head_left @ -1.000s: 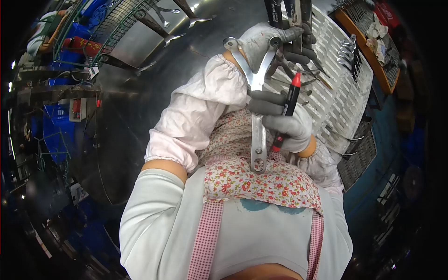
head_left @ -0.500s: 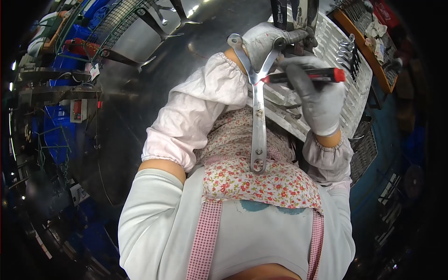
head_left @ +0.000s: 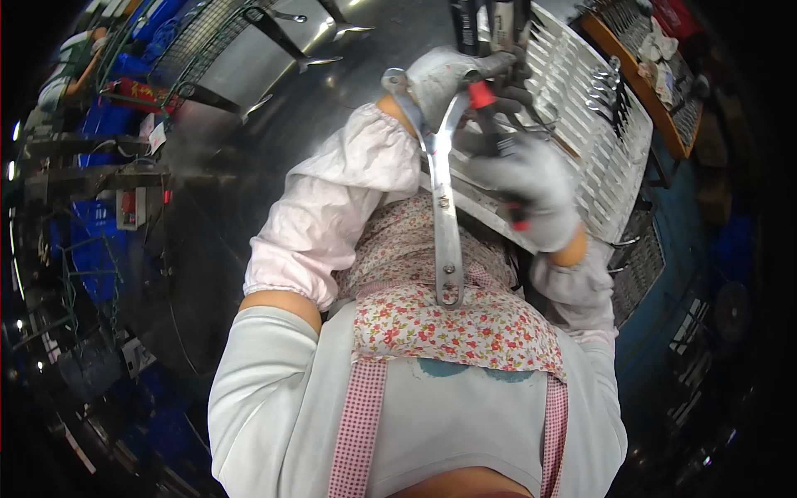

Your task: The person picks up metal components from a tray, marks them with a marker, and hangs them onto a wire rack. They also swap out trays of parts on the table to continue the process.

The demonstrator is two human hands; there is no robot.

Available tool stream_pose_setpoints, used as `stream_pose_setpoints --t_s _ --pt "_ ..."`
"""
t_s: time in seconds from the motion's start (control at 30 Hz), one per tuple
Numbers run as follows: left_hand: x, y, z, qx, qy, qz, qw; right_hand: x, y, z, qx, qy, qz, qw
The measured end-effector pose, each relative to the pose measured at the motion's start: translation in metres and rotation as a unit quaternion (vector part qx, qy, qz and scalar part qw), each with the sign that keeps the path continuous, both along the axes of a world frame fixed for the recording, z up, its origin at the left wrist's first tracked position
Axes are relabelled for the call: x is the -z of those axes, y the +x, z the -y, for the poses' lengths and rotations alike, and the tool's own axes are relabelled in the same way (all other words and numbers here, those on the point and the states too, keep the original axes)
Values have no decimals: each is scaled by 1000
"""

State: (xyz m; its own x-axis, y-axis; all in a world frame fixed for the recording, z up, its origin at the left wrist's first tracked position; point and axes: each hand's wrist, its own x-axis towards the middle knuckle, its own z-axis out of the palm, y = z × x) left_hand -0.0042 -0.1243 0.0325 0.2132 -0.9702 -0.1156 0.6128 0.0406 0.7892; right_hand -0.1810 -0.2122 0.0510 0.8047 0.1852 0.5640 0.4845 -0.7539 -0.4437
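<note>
My left hand [head_left: 444, 79], in a grey-white glove, is closed at the upper middle, holding black-handled tools [head_left: 502, 25] that point up. A shiny Y-shaped metal piece [head_left: 446, 207] hangs below it, its forked end against the glove and its slotted end over the flowered apron. To the right, my right hand [head_left: 540, 187], gloved and blurred, is closed on a black marker with red ends [head_left: 496, 124]. The marker stands steeply, its upper end beside the fork's right arm.
A slatted metal tray [head_left: 573, 100] with several small wrenches [head_left: 610, 95] lies at the right, beside an orange-edged box [head_left: 639, 79]. More forked tools [head_left: 278, 37] lie near a green wire basket [head_left: 203, 37] at the upper left. Another person's arm [head_left: 85, 70] shows at the far left.
The marker has swung from lying level at the metal piece to standing steeply, away from its surface. My right hand has moved down and left, and the whole view has shifted slightly.
</note>
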Motion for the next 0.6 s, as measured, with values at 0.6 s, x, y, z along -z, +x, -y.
stream_pose_setpoints --t_s 0.6 --pt "9 -1 -102 -256 57 101 960 25 38 131 320 -187 -117 921"
